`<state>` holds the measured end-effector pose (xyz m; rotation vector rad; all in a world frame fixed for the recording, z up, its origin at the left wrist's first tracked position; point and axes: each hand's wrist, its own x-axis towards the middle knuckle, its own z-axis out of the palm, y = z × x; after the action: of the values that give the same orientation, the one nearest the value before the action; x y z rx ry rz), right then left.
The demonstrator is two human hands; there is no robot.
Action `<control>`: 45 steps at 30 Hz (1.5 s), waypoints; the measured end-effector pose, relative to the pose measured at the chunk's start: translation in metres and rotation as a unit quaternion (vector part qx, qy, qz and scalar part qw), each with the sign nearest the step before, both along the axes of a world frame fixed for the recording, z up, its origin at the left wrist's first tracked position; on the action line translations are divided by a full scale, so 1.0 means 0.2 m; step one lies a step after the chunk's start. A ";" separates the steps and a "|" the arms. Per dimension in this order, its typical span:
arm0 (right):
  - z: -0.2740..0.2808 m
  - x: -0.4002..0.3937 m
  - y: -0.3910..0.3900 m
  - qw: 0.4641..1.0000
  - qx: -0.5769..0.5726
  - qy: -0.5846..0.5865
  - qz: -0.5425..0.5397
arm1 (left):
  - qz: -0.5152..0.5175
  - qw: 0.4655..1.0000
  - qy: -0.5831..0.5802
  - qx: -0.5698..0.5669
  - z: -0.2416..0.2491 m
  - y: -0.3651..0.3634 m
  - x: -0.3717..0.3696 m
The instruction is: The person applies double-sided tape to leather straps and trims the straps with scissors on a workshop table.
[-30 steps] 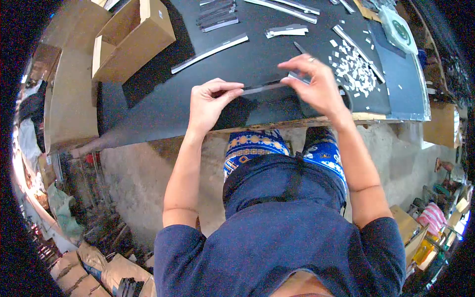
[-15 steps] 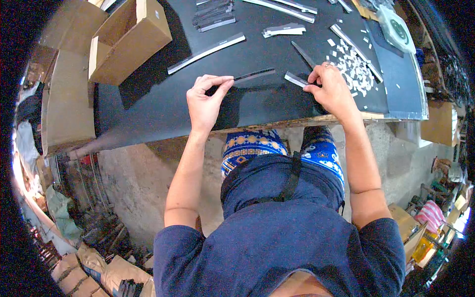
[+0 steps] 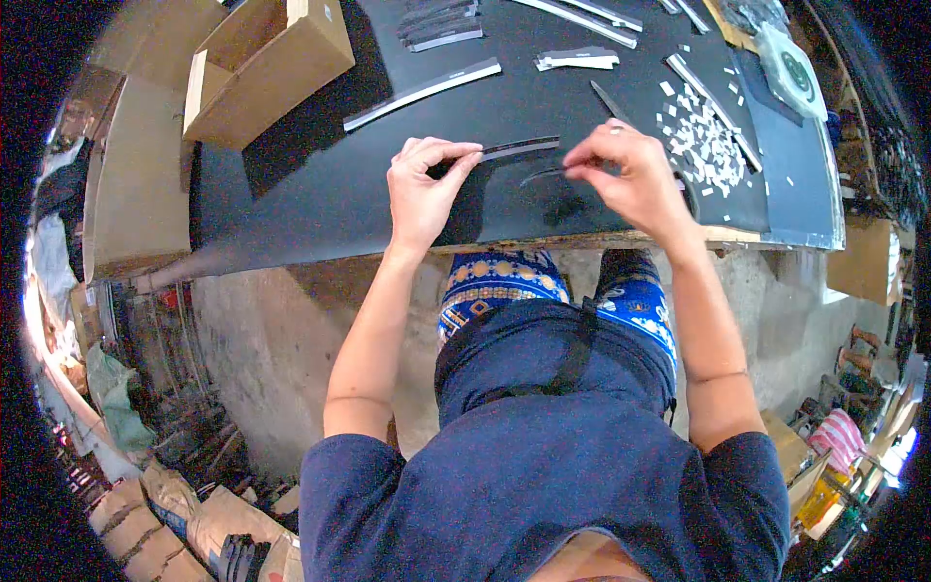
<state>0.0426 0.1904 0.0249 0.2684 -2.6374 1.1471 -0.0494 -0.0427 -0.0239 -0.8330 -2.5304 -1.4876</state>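
Note:
My left hand pinches the near end of a short dark strip between thumb and forefinger, and the strip points right. Close to its far end is my right hand, thumb and fingers pressed together on a thin curved dark strip that is partly blurred. The pointed blade of scissors shows on the black tabletop beyond my right hand, which hides part of them. To the right lies a scatter of small white pieces.
A long white-and-grey strip lies beyond my left hand. Farther back are a bundle of dark strips and a short white-edged stack. An open cardboard box stands left; a clear plastic container sits at the back right.
My right hand has come left toward the strip in my left hand. The white-edged piece at its fingertips no longer shows; a thin dark strip is there now. The view has shifted slightly.

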 end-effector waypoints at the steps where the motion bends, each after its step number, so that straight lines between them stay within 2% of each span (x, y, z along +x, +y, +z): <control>1: -0.03 -0.02 -0.03 0.999 -0.007 0.034 0.007 | 0.000 1.000 0.000 0.000 0.00 0.00 0.00; 4: -0.13 -0.07 -0.10 0.997 -0.020 0.073 0.021 | 0.007 1.000 0.016 -0.008 0.00 0.01 0.00; 7: -0.16 -0.11 -0.15 0.991 0.040 0.124 0.030 | 0.001 0.999 0.031 -0.020 0.00 0.00 0.00; 17: -0.18 -0.12 -0.18 0.993 0.031 0.111 0.010 | 0.003 0.999 0.036 -0.022 -0.01 0.00 0.00; 22: -0.16 -0.14 -0.19 0.990 0.054 0.124 -0.049 | -0.001 1.000 0.027 -0.015 0.00 0.00 0.00; 28: -0.16 -0.16 -0.19 0.986 0.099 0.129 -0.034 | 0.002 0.999 0.029 -0.018 -0.01 0.00 0.00; 45: -0.17 -0.16 -0.19 0.985 0.099 0.140 -0.035 | -0.001 0.999 0.025 -0.021 0.00 0.00 0.00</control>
<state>0.0104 0.1531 -0.0087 0.3442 -2.4888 0.7621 -0.0502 -0.0433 -0.0246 -0.8668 -2.5335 -1.4018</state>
